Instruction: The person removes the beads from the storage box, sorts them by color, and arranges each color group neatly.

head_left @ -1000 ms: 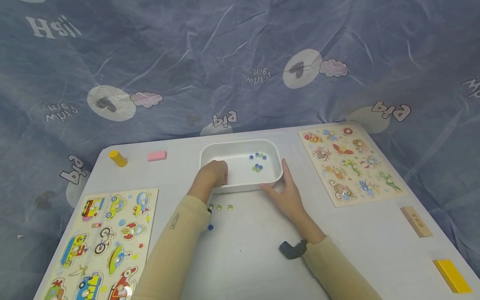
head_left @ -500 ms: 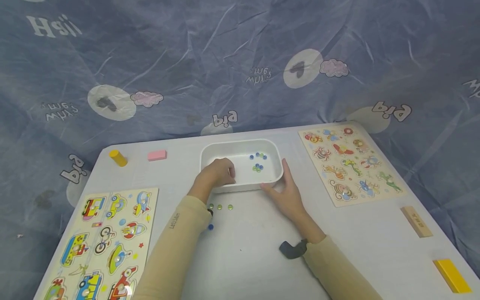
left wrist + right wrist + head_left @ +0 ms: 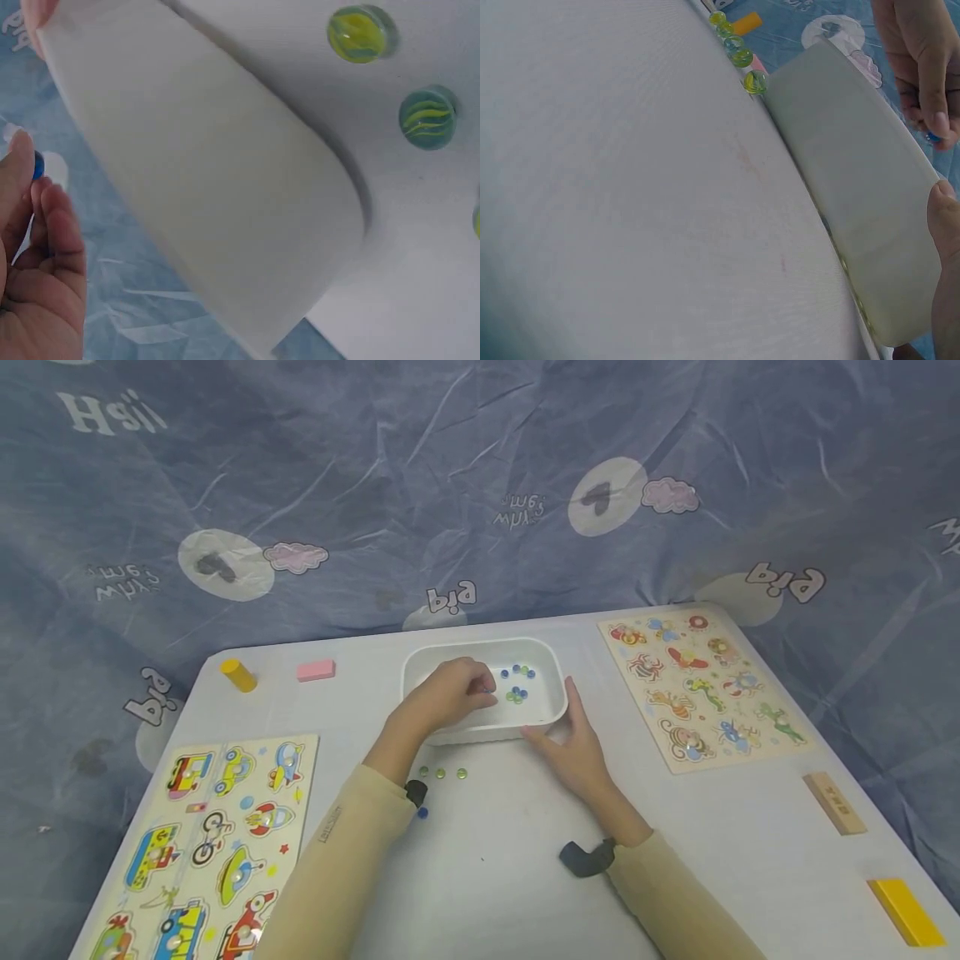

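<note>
My left hand (image 3: 448, 693) is over the inside of a white plastic tray (image 3: 480, 737) and pinches a blue marble (image 3: 39, 166) between thumb and fingertips. The right wrist view also shows that blue marble (image 3: 932, 137) in its fingers. At the tray's near right corner my right hand (image 3: 573, 760) grips the wall, thumb on the near side and fingers along the right side. Several blue and green marbles (image 3: 517, 695) lie in the right half of the tray. Outside, in front of it, are yellow-green marbles (image 3: 440, 773) and a blue marble (image 3: 423, 813), partly beside my left wrist.
A vehicle puzzle board (image 3: 225, 827) lies at the left and an insect puzzle board (image 3: 697, 685) at the right. A yellow cylinder (image 3: 238, 676) and a pink block (image 3: 316, 670) are at the back left. A wooden block (image 3: 834, 803) and a yellow block (image 3: 906, 912) lie along the right edge.
My left hand has risen from low in the tray's left part and moved right, and a blue marble now shows in its fingertips. The right hand stays on the tray corner.
</note>
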Available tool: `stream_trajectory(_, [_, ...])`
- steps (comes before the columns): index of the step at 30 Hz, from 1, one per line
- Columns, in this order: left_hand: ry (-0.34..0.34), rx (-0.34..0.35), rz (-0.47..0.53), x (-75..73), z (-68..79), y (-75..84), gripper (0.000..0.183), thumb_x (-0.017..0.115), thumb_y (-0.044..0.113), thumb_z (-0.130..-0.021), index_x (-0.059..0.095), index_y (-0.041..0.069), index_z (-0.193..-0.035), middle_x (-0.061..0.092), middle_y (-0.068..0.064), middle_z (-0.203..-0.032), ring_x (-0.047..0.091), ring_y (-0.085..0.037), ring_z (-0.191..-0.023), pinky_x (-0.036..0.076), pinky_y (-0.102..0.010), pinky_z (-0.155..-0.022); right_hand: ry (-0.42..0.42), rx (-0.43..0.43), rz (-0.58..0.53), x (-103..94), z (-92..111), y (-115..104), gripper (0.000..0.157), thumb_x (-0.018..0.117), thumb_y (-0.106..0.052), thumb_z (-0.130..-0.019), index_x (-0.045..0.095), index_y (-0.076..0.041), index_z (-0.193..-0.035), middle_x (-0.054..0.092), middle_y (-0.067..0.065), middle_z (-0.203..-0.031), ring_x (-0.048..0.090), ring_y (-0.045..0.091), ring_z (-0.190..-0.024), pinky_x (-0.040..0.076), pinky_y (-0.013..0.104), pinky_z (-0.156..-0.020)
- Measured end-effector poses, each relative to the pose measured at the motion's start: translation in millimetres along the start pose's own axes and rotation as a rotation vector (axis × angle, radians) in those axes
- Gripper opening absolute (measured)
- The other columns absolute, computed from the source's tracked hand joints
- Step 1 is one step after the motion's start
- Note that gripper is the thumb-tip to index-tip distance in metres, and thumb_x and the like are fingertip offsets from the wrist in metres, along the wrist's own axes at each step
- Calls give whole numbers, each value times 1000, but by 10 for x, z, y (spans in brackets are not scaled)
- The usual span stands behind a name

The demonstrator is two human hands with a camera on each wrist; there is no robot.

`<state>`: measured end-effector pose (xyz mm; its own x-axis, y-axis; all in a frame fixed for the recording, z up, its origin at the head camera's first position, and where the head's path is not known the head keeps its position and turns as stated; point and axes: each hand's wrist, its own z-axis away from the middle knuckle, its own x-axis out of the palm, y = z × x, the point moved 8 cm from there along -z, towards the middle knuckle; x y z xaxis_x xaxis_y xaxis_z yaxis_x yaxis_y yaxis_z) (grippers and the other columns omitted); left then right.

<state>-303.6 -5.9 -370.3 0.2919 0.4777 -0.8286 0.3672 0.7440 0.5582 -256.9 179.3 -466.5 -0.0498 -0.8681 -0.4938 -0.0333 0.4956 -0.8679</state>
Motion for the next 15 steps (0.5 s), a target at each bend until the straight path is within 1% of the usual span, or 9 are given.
stream_trajectory(3, [45,58,-34,-88,96,140,17,69,28,-86,63,16,-96,55,3,-86,52,-13,-82,46,-27,-76,1,10,8,-2,3,13,101,68,-61,-75,-1,-45,-147,10,-15,-158,11,20,-148,16,53,-116])
stream_trajectory(6, [77,91,-48,-165,194,242,18,68,28,-86,63,16,-98,54,3,-86,50,-12,-82,45,-26,-76,-3,15,15,3,4,27,101,68,-61,-75,-2,-45,-147,10,-14,-158,11,21,-148,16,54,-115])
stream_trajectory(8, [95,104,-36,-213,263,284,18,68,29,-87,63,15,-98,53,3,-85,49,-12,-81,44,-26,-75,1,19,18,3,2,37,101,68,-62,-74,-2,-46,-147,10,-15,-158,11,20,-148,16,54,-115])
stream_trajectory(11, [124,109,7,-286,382,304,18,68,32,-86,64,18,-97,50,1,-82,48,-14,-79,43,-28,-72,1,15,21,9,-2,39,102,67,-63,-74,-2,-46,-147,9,-16,-157,11,20,-148,16,54,-115])
stream_trajectory(13, [148,94,57,-338,472,283,17,68,35,-86,65,21,-96,52,5,-83,48,-14,-81,42,-29,-73,8,15,17,5,-3,40,102,68,-63,-74,-1,-46,-147,10,-17,-157,11,19,-148,16,54,-115])
stream_trajectory(15, [169,66,117,-374,559,230,16,68,38,-85,65,26,-94,48,4,-76,45,-14,-74,41,-30,-70,6,8,20,5,-4,35,102,68,-62,-74,-2,-45,-147,9,-16,-157,11,20,-148,15,54,-115])
